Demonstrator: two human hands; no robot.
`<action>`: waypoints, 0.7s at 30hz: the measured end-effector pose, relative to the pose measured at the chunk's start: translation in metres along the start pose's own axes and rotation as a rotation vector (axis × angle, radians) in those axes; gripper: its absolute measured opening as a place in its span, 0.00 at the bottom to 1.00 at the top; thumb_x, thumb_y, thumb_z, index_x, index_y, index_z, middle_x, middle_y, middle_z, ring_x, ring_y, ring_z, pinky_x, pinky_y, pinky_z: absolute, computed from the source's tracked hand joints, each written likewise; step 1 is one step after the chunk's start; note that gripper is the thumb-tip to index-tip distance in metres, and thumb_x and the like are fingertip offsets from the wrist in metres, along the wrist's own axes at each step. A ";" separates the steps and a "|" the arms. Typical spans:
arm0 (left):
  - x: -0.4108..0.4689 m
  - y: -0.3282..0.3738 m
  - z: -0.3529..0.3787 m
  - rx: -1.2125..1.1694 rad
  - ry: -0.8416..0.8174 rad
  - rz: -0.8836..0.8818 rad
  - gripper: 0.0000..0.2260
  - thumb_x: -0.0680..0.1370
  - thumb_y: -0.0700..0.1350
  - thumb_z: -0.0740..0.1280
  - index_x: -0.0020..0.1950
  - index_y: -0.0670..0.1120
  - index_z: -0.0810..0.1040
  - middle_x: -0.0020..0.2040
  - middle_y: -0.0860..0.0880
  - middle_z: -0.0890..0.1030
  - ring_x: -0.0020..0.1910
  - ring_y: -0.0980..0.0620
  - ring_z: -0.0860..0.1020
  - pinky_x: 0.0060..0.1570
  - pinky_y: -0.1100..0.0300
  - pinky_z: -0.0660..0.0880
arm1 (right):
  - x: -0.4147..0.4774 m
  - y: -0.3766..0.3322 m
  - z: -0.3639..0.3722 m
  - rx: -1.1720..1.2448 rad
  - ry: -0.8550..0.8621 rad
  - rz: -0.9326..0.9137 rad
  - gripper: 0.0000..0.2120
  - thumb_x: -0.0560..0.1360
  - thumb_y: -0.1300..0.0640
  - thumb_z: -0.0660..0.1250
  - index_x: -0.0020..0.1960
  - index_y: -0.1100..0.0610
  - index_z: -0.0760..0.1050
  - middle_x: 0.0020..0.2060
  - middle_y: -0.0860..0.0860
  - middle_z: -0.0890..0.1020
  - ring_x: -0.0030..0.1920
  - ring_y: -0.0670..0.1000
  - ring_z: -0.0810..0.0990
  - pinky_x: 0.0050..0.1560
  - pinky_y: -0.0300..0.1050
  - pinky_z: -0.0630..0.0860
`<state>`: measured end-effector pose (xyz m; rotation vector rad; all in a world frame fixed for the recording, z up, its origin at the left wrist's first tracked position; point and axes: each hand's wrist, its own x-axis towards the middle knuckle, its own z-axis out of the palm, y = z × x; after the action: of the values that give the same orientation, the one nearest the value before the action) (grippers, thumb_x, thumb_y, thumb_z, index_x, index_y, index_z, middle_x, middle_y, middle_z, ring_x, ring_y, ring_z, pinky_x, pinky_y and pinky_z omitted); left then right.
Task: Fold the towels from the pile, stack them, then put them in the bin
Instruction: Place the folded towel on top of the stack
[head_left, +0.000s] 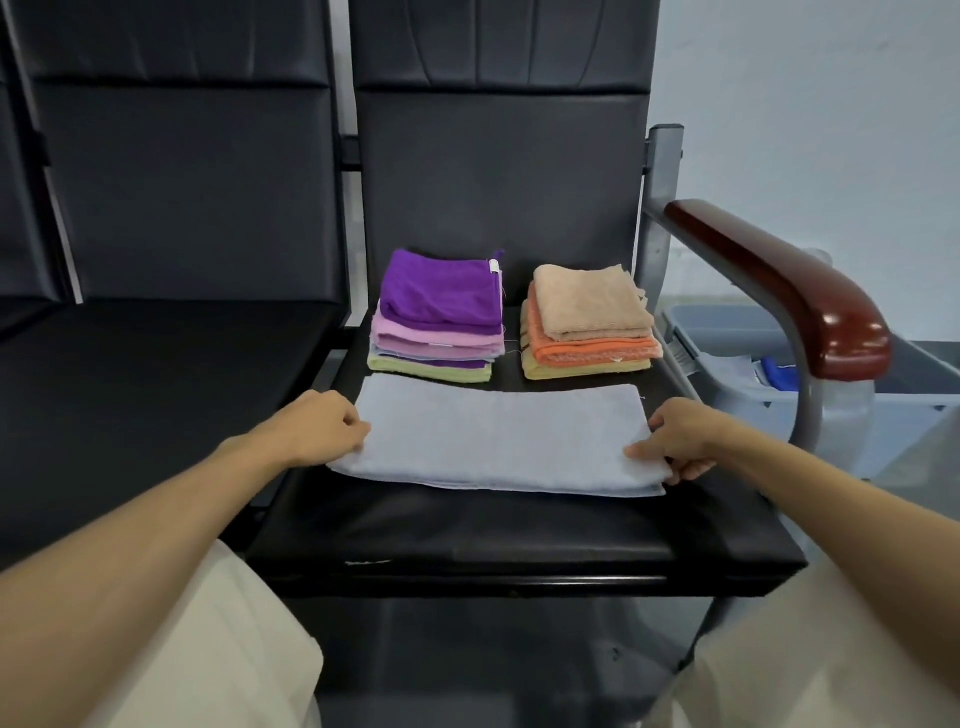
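Two stacks of folded towels sit at the back of the black seat in my head view. The left stack has a deep purple towel on top, with pink, lilac and pale yellow layers beneath. The right stack has a beige towel on top, over orange and yellow ones. The stacks stand side by side with a gap between them.

Just in front of them, a pale blue towel lies flat across the seat as a long folded band. My left hand is at its left short edge, with the fingers curled in and pinching the cloth. My right hand grips the right short edge, thumb on top and fingers tucked underneath.

A brown padded armrest runs along the chair's right side. Beyond it, a grey bin stands on the floor with something blue inside. My light trousers show at the bottom.
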<state>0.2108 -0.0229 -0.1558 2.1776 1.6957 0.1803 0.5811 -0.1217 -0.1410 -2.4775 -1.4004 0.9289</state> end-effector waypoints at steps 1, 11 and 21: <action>0.005 0.000 0.003 -0.009 0.025 -0.025 0.15 0.78 0.49 0.62 0.40 0.41 0.81 0.41 0.42 0.84 0.41 0.44 0.81 0.47 0.49 0.78 | 0.004 0.000 0.001 -0.037 0.051 0.008 0.14 0.76 0.51 0.69 0.46 0.63 0.75 0.26 0.53 0.78 0.23 0.48 0.76 0.24 0.38 0.71; 0.029 0.005 0.013 0.051 -0.131 -0.220 0.26 0.72 0.56 0.73 0.61 0.41 0.72 0.60 0.44 0.76 0.54 0.46 0.77 0.51 0.55 0.75 | 0.017 -0.010 0.020 0.001 0.035 0.003 0.33 0.71 0.49 0.75 0.67 0.64 0.63 0.51 0.56 0.76 0.43 0.52 0.75 0.31 0.41 0.72; 0.008 0.007 0.000 -0.439 -0.165 -0.319 0.17 0.65 0.36 0.74 0.52 0.41 0.76 0.53 0.43 0.78 0.52 0.44 0.77 0.46 0.54 0.76 | 0.001 -0.001 -0.001 0.330 -0.444 -0.037 0.23 0.65 0.65 0.77 0.58 0.61 0.78 0.51 0.56 0.85 0.54 0.57 0.83 0.52 0.51 0.80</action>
<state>0.2192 -0.0163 -0.1544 1.5451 1.6923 0.2509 0.5815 -0.1198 -0.1402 -2.0751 -1.2634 1.6262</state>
